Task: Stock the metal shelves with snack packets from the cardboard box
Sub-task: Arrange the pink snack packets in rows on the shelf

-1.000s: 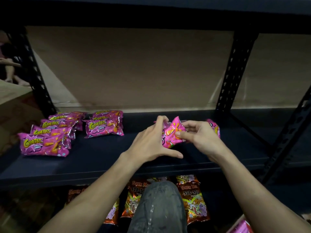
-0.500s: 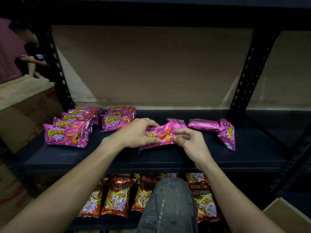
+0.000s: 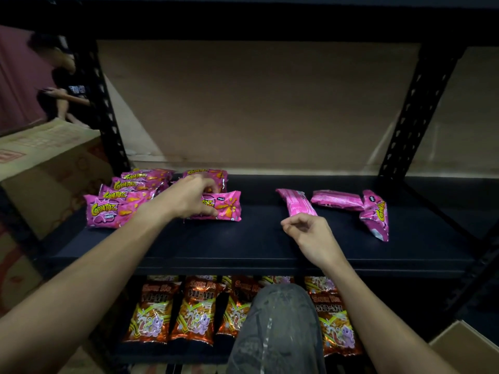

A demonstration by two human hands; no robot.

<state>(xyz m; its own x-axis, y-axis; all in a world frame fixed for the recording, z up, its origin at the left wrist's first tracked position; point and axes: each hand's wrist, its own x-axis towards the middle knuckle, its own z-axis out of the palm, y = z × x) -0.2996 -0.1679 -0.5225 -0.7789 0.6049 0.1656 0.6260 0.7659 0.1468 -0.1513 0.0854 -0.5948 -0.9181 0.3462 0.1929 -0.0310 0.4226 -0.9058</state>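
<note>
At the far left a closed cardboard carton [image 3: 48, 155] stands beside the shelf upright [image 3: 108, 122], with a seated person [image 3: 64, 90] visible behind it, blurred. On the dark metal shelf [image 3: 243, 247], a row of pink snack packets [image 3: 118, 203] lies face up and overlapping at the left end, running from the front toward the back. Your left hand [image 3: 186, 197] rests on the next pink packet [image 3: 224, 206] just right of that row — fingers curled over its left half, thumb at its near edge, gripping it where it lies flat on the shelf; a further packet [image 3: 213, 175] sits behind it, partly hidden by your hand. Your right hand [image 3: 310, 236] hovers above the middle of the shelf, holding nothing, fingers loosely curled with thumb and forefinger tips close together. Just beyond its fingertips lies a back-side-up packet [image 3: 297, 202], angled on the shelf; I cannot tell whether the fingers touch it. Further right, another reversed packet [image 3: 337, 199] lies flat, its right end touching a tilted packet [image 3: 376, 214] that stands on edge with its printed face showing. On the lower shelf, orange snack packets [image 3: 194, 311] stand in a row, partly blocked by your knee [image 3: 280, 325]. At the bottom right corner, the edge of an open cardboard box [image 3: 467, 344] shows; its contents are out of view.
</note>
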